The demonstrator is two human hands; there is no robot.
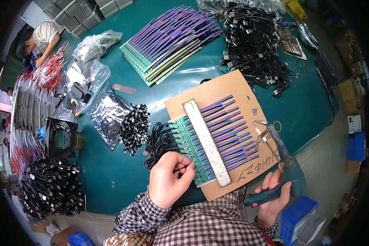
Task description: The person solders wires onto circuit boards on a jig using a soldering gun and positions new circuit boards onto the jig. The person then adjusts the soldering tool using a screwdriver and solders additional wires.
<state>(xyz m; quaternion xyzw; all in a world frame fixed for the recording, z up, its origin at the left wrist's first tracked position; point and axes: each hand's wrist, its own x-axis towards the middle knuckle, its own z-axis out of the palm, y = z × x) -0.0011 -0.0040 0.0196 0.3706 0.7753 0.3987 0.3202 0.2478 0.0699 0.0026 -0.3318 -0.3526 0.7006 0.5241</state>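
My left hand (166, 180) pinches the end of a thin black cable (181, 168) at the left edge of a green circuit board panel (199, 170). Several black cables (162, 139) run from that edge into a loose bundle. Across the panel lies a flat, worn metal bar (208, 143). Purple-and-black wires (229, 131) stick out to its right. All of this rests on a brown cardboard sheet (238, 88). My right hand (273, 194) grips a dark green soldering gun (296, 180), its tip raised over the cardboard's right side, apart from the panel.
Behind the cardboard sits a stack of wired green panels (139, 61); black cables (250, 45) are heaped at the far right. Small black-and-white connectors (134, 127), a square fan (61, 138) and bundled cables (49, 186) occupy the left. A person (43, 39) works at the far left.
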